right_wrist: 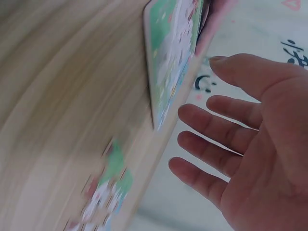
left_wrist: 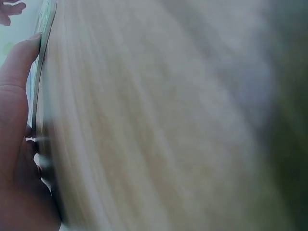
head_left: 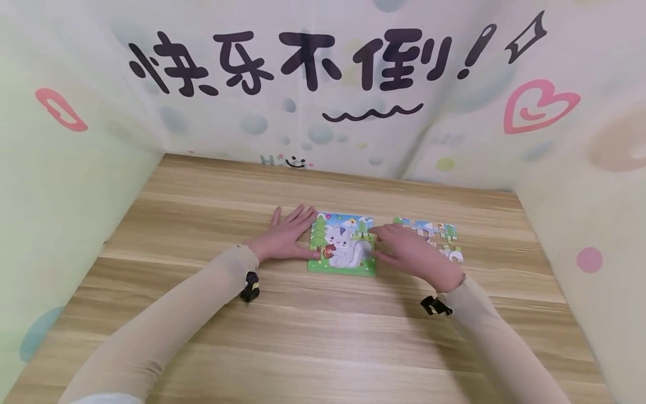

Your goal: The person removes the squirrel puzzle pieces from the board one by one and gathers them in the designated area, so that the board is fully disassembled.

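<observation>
A square picture board (head_left: 348,252) with a grey squirrel, trees and green grass lies flat on the wooden table. Against its left side rests my left hand (head_left: 282,240), fingers spread and the thumb touching the lower left of the board; in the left wrist view the thumb (left_wrist: 17,72) meets the board's thin edge. My right hand (head_left: 416,253) hovers at the board's right edge, fingers slightly bent and apart. In the right wrist view the right hand (right_wrist: 260,130) holds nothing. Loose jigsaw pieces (head_left: 448,231) lie to the right, partly hidden behind this hand.
The wooden table (head_left: 323,336) reaches back to a printed cloth wall (head_left: 252,129) with black characters. Similar light cloth stands at the left and right sides. Several jigsaw pieces (right_wrist: 108,192) lie beside the board in the right wrist view.
</observation>
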Tool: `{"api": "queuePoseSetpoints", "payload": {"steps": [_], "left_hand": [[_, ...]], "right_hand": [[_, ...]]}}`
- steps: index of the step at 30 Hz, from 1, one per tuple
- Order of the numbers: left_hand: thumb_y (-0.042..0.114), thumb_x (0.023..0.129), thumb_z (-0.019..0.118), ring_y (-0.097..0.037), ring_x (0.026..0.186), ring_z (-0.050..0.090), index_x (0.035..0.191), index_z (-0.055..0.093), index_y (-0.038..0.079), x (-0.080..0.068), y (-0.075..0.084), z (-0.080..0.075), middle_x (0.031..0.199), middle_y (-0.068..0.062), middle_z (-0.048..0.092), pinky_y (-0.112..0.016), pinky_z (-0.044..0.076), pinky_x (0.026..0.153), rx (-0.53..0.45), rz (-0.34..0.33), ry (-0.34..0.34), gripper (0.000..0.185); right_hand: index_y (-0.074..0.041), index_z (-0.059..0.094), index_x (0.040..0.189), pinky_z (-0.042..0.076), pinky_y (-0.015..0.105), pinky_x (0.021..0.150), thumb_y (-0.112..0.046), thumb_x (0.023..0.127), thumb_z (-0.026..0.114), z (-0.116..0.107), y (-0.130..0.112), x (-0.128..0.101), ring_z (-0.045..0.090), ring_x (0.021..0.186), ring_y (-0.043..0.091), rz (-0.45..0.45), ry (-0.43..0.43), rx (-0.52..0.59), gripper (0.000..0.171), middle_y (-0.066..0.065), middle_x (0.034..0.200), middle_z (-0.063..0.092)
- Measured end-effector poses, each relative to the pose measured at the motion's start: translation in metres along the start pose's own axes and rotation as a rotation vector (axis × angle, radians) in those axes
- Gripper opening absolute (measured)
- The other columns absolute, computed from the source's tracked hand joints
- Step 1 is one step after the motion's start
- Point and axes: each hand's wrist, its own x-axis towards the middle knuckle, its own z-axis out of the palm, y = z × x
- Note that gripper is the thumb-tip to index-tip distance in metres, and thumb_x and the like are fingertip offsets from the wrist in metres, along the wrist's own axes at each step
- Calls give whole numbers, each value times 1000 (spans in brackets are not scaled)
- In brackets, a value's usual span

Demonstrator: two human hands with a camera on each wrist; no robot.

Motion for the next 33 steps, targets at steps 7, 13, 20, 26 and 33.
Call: {"api": "queuePoseSetpoints", "payload": {"steps": [7, 13, 20, 26, 33], "left_hand": [[73, 88, 65, -28, 162, -4, 169, 11, 14, 2, -1, 1, 176, -5, 2, -67, -16, 121, 4, 8, 3, 114], [73, 89, 65, -28, 162, -4, 169, 11, 15, 0, 0, 0, 176, -4, 2, -67, -15, 121, -1, 5, -1, 112], [73, 90, 64, -28, 162, -4, 169, 11, 15, 0, -1, 1, 176, -4, 3, -68, -14, 121, -1, 6, 1, 112], [73, 89, 64, -27, 162, -5, 169, 11, 15, 2, -2, 3, 176, -4, 3, -68, -15, 121, 3, 8, 3, 112], [73, 90, 63, -27, 162, -5, 169, 10, 15, 1, -1, 1, 176, -3, 2, -67, -16, 121, 1, 4, -6, 112]], "right_hand": [[3, 63, 134, 55, 47, 97, -15, 96, 76, 5, -16, 20, 65, 110, 30, -17, -59, 20, 45, 15, 121, 71], [1, 65, 134, 55, 42, 96, -18, 94, 79, 17, -25, 32, 64, 108, 26, -50, -76, 18, 46, 12, 120, 71], [-1, 66, 133, 55, 41, 100, -23, 95, 78, 25, -37, 42, 65, 113, 26, -70, -100, 6, 46, 11, 122, 69], [-5, 67, 134, 54, 40, 101, -27, 97, 76, 33, -41, 49, 63, 114, 24, -87, -123, 23, 43, 8, 125, 68], [-5, 64, 138, 53, 42, 103, -27, 98, 75, 37, -43, 52, 61, 117, 24, -76, -152, 6, 47, 8, 127, 67]]}}
